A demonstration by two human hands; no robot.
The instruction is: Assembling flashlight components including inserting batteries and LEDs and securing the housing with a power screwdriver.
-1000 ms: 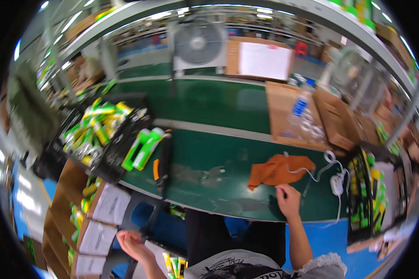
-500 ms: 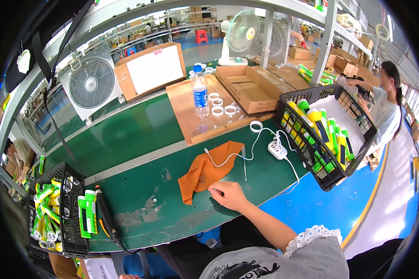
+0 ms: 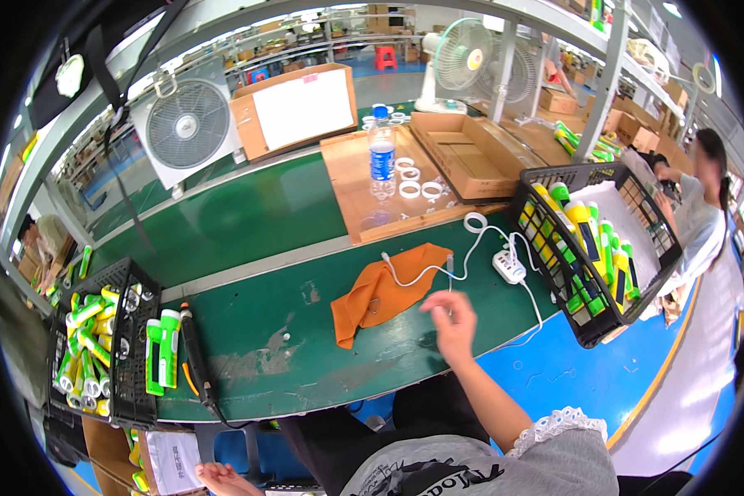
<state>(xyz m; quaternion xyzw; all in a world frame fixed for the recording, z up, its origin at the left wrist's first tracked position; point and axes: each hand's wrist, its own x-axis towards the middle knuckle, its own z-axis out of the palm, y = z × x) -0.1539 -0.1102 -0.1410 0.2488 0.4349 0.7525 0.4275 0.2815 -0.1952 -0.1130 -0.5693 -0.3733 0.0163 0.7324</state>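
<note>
The step in hand looks like a pause between grasps: the right hand (image 3: 453, 325) hangs near the orange cloth (image 3: 376, 298) lying on the counter (image 3: 248, 372), its grip half-open and seemingly empty; the left hand (image 3: 221, 477), loosely spread, also looks empty. Grasping the cloth would call for lowering the right hand leftward.

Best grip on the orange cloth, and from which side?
Probably pinch the near-left end of the orange cloth with the fingers, coming from the left: it lies limp and creased, and the white cable crosses it only farther right.
</note>
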